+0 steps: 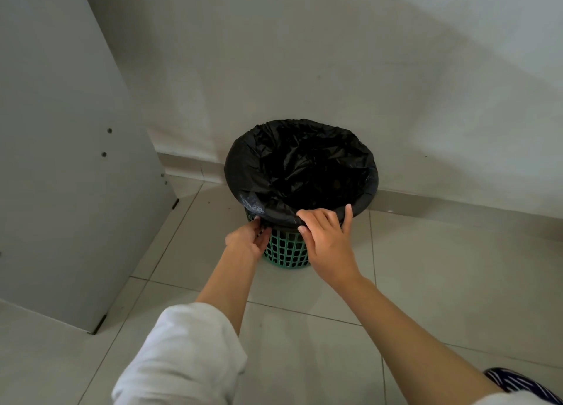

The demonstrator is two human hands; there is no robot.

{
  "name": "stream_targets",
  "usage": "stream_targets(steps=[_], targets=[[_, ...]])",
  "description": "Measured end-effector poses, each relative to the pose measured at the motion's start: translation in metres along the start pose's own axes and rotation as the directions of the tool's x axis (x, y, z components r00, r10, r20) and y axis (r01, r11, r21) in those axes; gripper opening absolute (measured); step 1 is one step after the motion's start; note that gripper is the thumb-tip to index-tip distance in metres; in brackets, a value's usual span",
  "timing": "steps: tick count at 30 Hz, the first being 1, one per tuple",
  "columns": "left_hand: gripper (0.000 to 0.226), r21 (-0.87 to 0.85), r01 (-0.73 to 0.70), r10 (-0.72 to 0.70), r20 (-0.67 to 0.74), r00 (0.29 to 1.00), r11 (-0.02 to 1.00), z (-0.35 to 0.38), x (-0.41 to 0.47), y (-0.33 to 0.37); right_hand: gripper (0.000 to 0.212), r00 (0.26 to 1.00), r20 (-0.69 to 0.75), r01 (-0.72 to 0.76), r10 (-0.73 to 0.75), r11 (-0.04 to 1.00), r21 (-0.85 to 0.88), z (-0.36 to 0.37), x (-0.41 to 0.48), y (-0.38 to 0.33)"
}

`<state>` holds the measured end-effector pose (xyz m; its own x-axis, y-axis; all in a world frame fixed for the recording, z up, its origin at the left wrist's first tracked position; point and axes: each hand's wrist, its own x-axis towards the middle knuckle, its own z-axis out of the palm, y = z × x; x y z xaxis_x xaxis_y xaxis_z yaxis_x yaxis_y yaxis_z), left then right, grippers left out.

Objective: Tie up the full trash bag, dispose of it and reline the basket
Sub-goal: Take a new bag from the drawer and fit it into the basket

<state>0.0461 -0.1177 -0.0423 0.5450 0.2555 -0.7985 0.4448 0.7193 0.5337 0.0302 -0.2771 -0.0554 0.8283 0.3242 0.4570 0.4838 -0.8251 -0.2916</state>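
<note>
- On the tiled floor [426, 282], against the wall [304, 69]: green lattice basket [286, 252], black trash bag [301, 160] folded over its rim.
- At near-left rim: left hand [246, 240], fingers curled, pinching the bag's edge.
- On near rim: right hand [326, 237], fingers curled over the bag's fold, thumb spread.

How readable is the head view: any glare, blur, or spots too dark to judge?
Head view: dim light; black bag interior too dark to read; slight sheen on its near-left rim; left hand and right hand sharp; soft shadows cross the wall.
</note>
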Motion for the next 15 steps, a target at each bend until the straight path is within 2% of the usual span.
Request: stream_targets(steps=[5, 7, 10, 14, 15], targets=[[0.032, 0.078, -0.127, 0.135, -0.121, 0.983, 0.989, -0.002, 0.009, 0.005, 0.036, 1.0, -0.011, 0.001, -0.001, 1.0, -0.016, 0.001, 0.0, 0.0], [0.023, 0.127, -0.15, 0.166, -0.126, 0.978, 0.981, -0.004, 0.011, 0.009, 0.036, 1.0, -0.012, -0.001, 0.001, 1.0, -0.013, 0.001, 0.0, 0.0], [0.014, 0.192, -0.155, 0.172, -0.073, 0.982, 0.969, -0.006, 0.014, 0.013, 0.038, 1.0, 0.003, -0.011, 0.011, 1.0, -0.008, 0.001, 0.0, -0.001], [0.006, 0.191, -0.135, 0.126, 0.057, 0.99, 0.972, -0.009, 0.013, 0.01, 0.039, 1.0, 0.02, -0.015, 0.015, 1.0, -0.001, 0.0, 0.0, -0.001], [0.012, 0.184, -0.134, 0.119, 0.089, 0.989, 0.974, -0.009, 0.01, 0.008, 0.039, 1.0, 0.024, -0.012, 0.012, 1.0, 0.002, 0.0, 0.0, -0.001]])
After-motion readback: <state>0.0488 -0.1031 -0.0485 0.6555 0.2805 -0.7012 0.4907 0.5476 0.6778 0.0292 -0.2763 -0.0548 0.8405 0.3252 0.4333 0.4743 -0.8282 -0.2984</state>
